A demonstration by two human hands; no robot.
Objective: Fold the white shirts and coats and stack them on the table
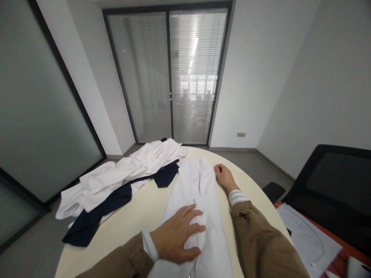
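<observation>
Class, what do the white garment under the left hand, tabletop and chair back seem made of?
White garment: matte cloth, perhaps cotton, given its soft folds.
Tabletop: probably laminate; smooth, even cream.
Chair back: seemingly dull black mesh, greyer in the middle than at the edge.

Plain white garment (213,227) under the left grip (175,235), cream bench (139,222) around it! Brown sleeve (261,235) behind the right grip (224,177), its cuff (238,197) striped grey and white. Left of the left grip, white clothes (127,170) over navy cloth (110,203); right of the right grip, a black chair (336,181).
</observation>
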